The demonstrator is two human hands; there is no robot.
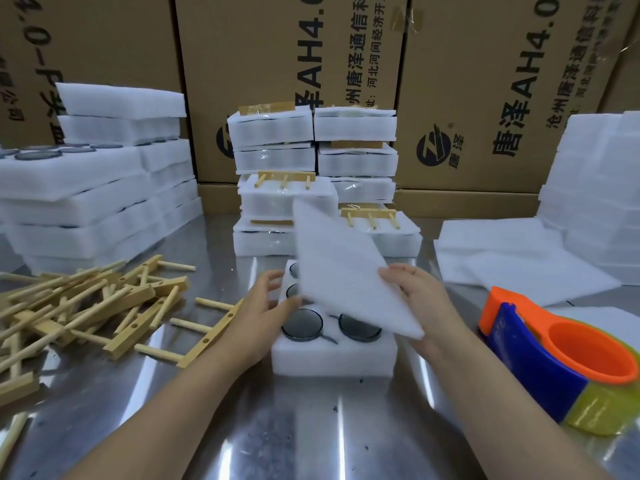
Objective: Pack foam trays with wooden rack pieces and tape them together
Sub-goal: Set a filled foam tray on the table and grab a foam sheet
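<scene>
White foam sheet hangs tilted over the foam tray on the tabletop. The left hand and right hand each keep a closed grip pinching one edge. Best lower it flat, corners squared to the tray, covering the discs.

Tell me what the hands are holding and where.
A white foam sheet, tilted over the foam tray: left hand holds its left edge, right hand its right edge.

A foam sheet is held tilted over a foam tray, gripped at its edges by the left hand and right hand. Dark round discs are seated in the tray's wells. Wooden rack pieces are heaped to its left; a tape dispenser is seen to its right.
</scene>
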